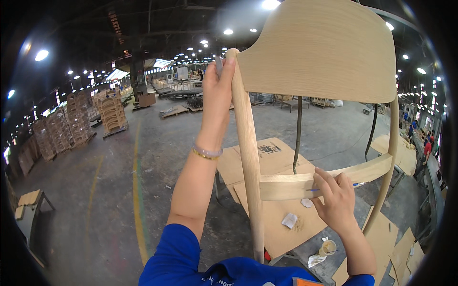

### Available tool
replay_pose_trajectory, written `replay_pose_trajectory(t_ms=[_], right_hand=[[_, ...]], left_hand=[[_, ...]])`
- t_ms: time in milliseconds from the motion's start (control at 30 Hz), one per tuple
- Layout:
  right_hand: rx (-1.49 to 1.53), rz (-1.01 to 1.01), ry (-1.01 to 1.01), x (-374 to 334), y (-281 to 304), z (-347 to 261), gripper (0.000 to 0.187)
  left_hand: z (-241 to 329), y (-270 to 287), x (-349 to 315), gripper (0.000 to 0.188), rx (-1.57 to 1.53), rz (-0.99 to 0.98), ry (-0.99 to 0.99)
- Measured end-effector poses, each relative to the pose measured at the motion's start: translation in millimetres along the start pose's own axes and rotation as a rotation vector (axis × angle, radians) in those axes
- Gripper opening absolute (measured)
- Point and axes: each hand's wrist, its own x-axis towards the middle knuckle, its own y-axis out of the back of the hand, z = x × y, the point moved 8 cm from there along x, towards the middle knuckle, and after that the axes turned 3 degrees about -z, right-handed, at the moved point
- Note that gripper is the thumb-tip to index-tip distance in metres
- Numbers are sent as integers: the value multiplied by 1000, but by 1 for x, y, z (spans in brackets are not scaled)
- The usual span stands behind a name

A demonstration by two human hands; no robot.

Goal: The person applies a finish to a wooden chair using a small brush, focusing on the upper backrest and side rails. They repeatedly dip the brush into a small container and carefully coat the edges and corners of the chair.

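Note:
A pale wooden chair frame stands upright before me, with a wide curved backrest [319, 52], a round left post [248, 143] and a lower cross rail [281, 187]. My left hand [218, 88] is raised to the top of the left post, its thumb side against the wood. A small grey flat piece [219, 66] shows between its thumb and fingers; its kind is unclear. At the cross rail, my right hand [336, 198] is closed on a blue pen [359, 184], which lies crosswise along the rail's face. The fingers cover the pen's middle.
Cardboard sheets [281, 238] lie below the frame, with a crumpled white piece [289, 220] on them. A cup [328, 247] stands lower right. Stacked wooden parts [112, 114] and a small table [28, 219] are at the left. People [426, 150] stand along the far right.

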Motion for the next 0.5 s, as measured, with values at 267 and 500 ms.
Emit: replay_pose_trajectory(t_ms=[267, 500], right_hand=[[-6, 7, 26, 0, 2, 0, 67], [-7, -24, 41, 2, 12, 0, 65]], left_hand=[[-11, -3, -4, 42, -215, -9, 69], [-12, -8, -66, 36, -139, 20, 77]])
